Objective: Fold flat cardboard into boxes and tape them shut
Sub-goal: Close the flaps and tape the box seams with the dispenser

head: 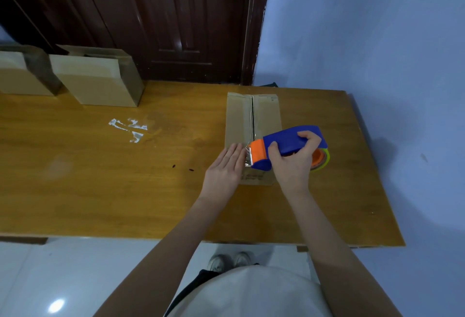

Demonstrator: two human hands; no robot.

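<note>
1. The right hand has its fingers and thumb curled round the blue body of a tape dispenser, gripping it firmly.
2. The dispenser's orange front and toothed blade point away from that grip toward the other hand, and its roll of tape sits just behind the gripping fingers.
3. The dispenser rests on the near end of a folded cardboard box, which lies directly under the grip on the wooden table.
4. The left hand lies flat, fingers straight and together, pressing on the box's near left part, its fingertips just beside the blade.
5. Out beyond the grip, the box's middle seam runs away from the person; a dark gap shows between the two flaps there.
6. Well apart from both hands, far off to the left hand's side, two more cardboard boxes stand at the table's back edge in front of a dark wooden door.
7. Between those boxes and the left hand, white tape scraps are stuck to the tabletop.
</note>
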